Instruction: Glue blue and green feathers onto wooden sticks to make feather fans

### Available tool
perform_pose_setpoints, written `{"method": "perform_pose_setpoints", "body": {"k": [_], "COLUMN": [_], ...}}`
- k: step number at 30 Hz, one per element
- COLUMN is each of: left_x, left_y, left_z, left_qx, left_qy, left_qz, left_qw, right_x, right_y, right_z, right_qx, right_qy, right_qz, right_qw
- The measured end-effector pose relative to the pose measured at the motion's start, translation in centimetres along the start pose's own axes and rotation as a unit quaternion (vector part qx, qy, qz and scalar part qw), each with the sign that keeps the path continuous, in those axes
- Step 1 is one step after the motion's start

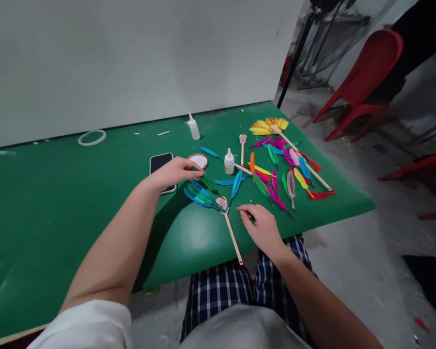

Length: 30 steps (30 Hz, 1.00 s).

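Observation:
A wooden stick (233, 238) lies at the front of the green table, with blue and green feathers (197, 196) fanned around its pinkish head (222, 203). My left hand (178, 172) is above the left feathers, fingers pressed together at the tip of a green feather (208, 182). To the right of the stick's head, my right hand (259, 224) has its thumb and fingertips together; anything between them is too small to make out. A single blue feather (236, 184) points up from the head between my hands.
A phone (162, 162) and a round white lid (198, 161) lie by my left hand. Beyond are two white bottles (229, 162), (194, 128). Loose coloured feathers (272, 177) and a yellow feather fan (269, 126) cover the right side. A red chair (366, 68) stands behind.

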State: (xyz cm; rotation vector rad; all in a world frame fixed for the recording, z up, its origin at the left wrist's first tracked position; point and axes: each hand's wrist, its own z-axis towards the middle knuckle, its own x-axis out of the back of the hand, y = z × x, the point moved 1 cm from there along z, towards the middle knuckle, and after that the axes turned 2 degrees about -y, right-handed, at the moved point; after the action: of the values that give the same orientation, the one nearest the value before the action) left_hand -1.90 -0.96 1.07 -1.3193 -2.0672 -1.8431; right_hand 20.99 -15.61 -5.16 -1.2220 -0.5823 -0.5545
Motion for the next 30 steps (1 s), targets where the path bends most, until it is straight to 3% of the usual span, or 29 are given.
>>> {"method": "perform_pose_setpoints", "body": {"k": [10,16,30], "left_x": [0.57,0.64,0.78], "left_y": [0.51,-0.41,0.14], "left_z": [-0.5,-0.29,-0.46], "left_qx": [-0.012,-0.032,-0.042], "left_qy": [0.02,0.027,0.019], "left_qz": [-0.017,-0.059,0.048], "left_qw": [1.0,0.997,0.998], "right_x": [-0.09,-0.01,0.07], "right_y": [0.15,0.1,0.0], "right_z": [0.09,0.02,0.16], "right_qx": [0.009,0.002,-0.013], "right_qy": [0.003,0.0,-0.008], "right_qz": [-0.005,0.003,0.013], "right_qw": [1.0,1.0,1.0]}}
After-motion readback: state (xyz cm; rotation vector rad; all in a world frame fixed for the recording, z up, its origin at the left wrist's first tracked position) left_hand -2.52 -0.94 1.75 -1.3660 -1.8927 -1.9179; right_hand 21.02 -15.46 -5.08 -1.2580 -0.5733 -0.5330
